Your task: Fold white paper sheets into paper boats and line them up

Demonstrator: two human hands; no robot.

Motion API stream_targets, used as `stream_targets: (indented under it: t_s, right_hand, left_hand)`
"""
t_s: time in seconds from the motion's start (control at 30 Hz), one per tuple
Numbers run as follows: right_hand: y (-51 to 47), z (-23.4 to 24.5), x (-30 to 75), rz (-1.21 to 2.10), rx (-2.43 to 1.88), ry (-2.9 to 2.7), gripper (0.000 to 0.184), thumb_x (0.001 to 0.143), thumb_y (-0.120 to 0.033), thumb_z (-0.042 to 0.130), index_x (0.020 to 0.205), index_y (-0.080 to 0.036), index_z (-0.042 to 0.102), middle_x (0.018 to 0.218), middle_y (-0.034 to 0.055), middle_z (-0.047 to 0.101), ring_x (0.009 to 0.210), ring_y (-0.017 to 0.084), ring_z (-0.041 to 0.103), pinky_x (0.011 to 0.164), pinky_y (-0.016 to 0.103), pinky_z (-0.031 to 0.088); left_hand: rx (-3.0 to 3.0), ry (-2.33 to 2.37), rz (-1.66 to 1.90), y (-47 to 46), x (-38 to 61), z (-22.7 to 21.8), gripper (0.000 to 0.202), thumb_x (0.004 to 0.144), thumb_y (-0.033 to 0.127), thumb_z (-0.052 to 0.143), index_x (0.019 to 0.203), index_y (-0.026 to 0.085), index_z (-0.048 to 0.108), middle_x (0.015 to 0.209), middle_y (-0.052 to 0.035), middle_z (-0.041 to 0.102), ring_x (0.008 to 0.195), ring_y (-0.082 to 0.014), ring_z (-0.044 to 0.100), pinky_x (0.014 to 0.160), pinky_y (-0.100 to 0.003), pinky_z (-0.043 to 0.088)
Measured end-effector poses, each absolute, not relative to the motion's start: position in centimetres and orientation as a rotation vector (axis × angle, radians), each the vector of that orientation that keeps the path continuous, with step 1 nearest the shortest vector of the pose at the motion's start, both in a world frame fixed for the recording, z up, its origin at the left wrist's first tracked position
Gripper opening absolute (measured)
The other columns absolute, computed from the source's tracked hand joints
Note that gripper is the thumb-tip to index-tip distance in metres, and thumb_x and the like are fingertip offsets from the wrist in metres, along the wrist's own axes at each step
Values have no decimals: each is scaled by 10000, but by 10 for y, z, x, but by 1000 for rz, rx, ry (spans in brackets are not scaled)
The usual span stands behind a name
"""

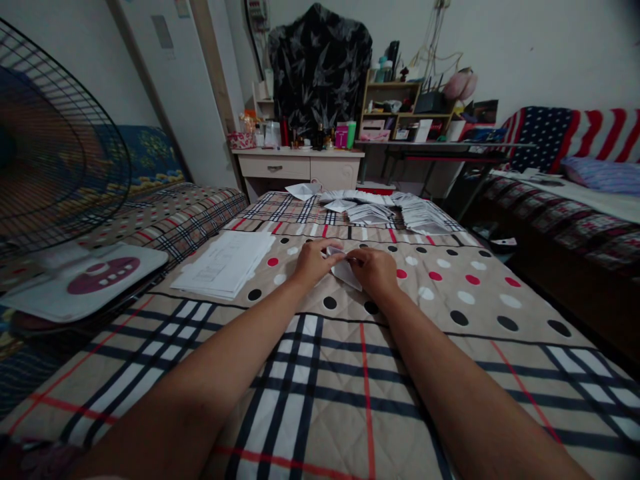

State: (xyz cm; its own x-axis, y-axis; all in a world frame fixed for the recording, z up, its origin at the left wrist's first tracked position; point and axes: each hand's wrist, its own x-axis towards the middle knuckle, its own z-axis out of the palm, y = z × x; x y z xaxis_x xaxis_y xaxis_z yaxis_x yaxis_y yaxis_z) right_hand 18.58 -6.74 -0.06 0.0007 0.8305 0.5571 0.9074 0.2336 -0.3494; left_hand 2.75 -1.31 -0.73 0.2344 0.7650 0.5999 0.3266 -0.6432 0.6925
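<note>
Between my two hands, just above the bed cover, is a partly folded piece of white paper (pixel 346 273). My left hand (pixel 315 261) pinches its upper left side, the thumb pointing right. My right hand (pixel 376 270) has its fingers closed on the paper's right side, close to the left thumb. Part of the paper is hidden behind the fingers. To the left lies a stack of printed white sheets (pixel 225 263). Beyond my hands, several folded papers (pixel 373 213) lie in rows, with a larger folded paper (pixel 303 191) to their left.
A patterned cover (pixel 345 387) spreads over the bed under my arms. At the left stand a wire-caged fan (pixel 65 133) and its white base (pixel 85 280). Past the bed is a white dresser (pixel 300 167) with bottles on top. Another bed (pixel 575 200) is at the right.
</note>
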Motion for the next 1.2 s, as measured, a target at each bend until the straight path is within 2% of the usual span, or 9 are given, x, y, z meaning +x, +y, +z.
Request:
stream_targets:
  t_s: [0.07,0.2,0.33,0.4,0.5,0.73,0.97,1.2]
  right_hand:
    - [-70,3,182,-149,-1590,-1800,238,802,-237,566,952,-251,751,889,34,736,713,176,620,603,272,358]
    - [-69,2,182,-20,-1693,-1649,274,793,-286,590,1023,-231,728,911,29,738,711,176,627,615,276,379]
    - [-68,0,189,-135,-1849,-1613,235,819,-253,551,964,-208,731,928,59,735,802,215,648,611,286,367]
    - [-66,0,192,-240,-1884,-1643,217,824,-243,550,957,-223,720,957,51,725,809,211,645,587,283,342]
    - [-57,3,196,-350,-1912,-1818,176,833,-198,537,903,-236,694,966,33,709,759,185,636,557,285,293]
    - [-11,5,228,-602,-1866,-2022,124,857,-155,518,891,-206,626,941,39,674,791,179,617,556,295,239]
    - [43,-9,271,-627,-1886,-1768,135,884,-207,521,909,-201,654,981,32,666,681,139,543,548,290,202]
    - [84,-13,299,-623,-1915,-1571,142,860,-201,542,849,-190,683,921,30,642,633,115,452,537,278,167]
  left_hand:
    - [2092,1034,1473,-12,27,-7,60,747,157,729,794,189,747,830,-35,749,752,-158,663,744,-279,524]
    - [1955,1082,1618,-12,26,-4,71,769,157,710,806,187,762,855,-46,758,803,-176,687,730,-286,545]
    - [1906,1186,1456,-11,26,-7,188,786,110,638,900,182,769,977,-61,761,925,-190,699,826,-311,560]
    - [1916,1193,1401,-8,28,-12,280,725,6,598,850,184,774,934,-45,769,921,-184,707,872,-314,554]
    - [1909,1233,1346,1,33,-18,347,672,-45,549,797,186,776,852,-35,773,874,-191,716,867,-330,557]
    - [1923,1288,1314,52,66,-19,323,656,-17,560,810,174,770,794,-46,764,788,-196,712,763,-309,563]
    - [1989,1308,1397,94,111,-16,313,726,25,549,882,190,764,1000,-78,731,938,-223,669,892,-363,517]
    - [2273,1348,1367,122,140,-20,257,791,109,576,927,221,764,983,-54,696,1044,-207,600,939,-322,494]
